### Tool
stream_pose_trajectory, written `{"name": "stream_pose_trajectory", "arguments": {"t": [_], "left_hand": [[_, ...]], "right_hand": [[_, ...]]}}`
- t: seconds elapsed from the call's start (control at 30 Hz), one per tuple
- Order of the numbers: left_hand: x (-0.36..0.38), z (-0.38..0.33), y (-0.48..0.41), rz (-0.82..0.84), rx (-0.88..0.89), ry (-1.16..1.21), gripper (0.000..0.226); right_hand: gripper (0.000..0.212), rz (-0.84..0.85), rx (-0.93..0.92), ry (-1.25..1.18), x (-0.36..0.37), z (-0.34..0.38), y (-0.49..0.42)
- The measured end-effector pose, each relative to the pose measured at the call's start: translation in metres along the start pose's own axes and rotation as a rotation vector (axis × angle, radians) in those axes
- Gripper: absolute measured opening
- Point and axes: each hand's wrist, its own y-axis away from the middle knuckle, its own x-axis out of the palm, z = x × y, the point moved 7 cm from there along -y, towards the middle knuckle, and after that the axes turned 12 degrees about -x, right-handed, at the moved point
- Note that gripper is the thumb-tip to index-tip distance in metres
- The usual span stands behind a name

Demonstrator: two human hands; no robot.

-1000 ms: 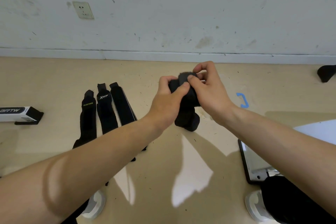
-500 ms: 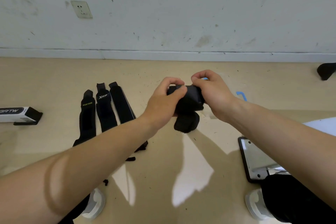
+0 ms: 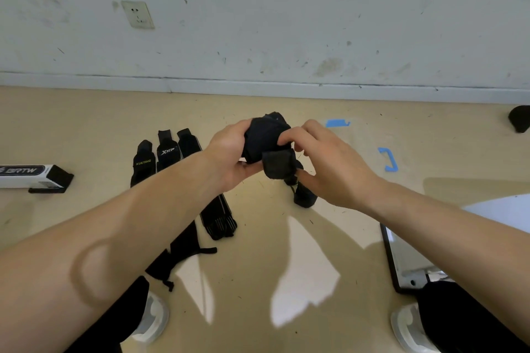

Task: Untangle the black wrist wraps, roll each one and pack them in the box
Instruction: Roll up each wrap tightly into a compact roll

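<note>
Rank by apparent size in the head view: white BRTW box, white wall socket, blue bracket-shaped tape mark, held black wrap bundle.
1. black fabric wrap bundle, nearest the camera
2. white BRTW box, partly out of frame
3. white wall socket
4. blue bracket-shaped tape mark

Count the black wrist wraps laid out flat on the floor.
3, side by side: the XUEYING-labelled wrap, the middle wrap with a white logo, and the rightmost wrap. The left forearm covers their middles, so another could be hidden. The held bundle is not counted.
</note>
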Motion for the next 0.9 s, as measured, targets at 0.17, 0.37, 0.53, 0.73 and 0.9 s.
{"name": "stream_pose_trajectory", "arguments": {"t": [0.17, 0.37, 0.53, 0.73, 0.9], "left_hand": [[0.006, 0.006, 0.002, 0.069, -0.054, -0.034, 0.021], [0.008, 0.011, 0.001, 0.079, -0.090, -0.071, 0.022], [0.011, 0.015, 0.001, 0.094, -0.101, -0.116, 0.024], [0.016, 0.013, 0.000, 0.140, -0.025, -0.193, 0.024], [0.023, 0.021, -0.003, 0.207, -0.003, -0.193, 0.039]], "right_hand": [[0.067, -0.019, -0.069, 0.195, -0.006, 0.005, -0.005], [0.028, -0.086, -0.114, 0.078, -0.014, 0.007, -0.005], [0.005, -0.125, -0.043, -0.087, -0.017, 0.002, -0.009], [0.005, -0.175, -0.002, -0.182, -0.021, -0.002, -0.011], [0.009, -0.240, 0.024, -0.187, -0.028, -0.008, -0.013]]}}
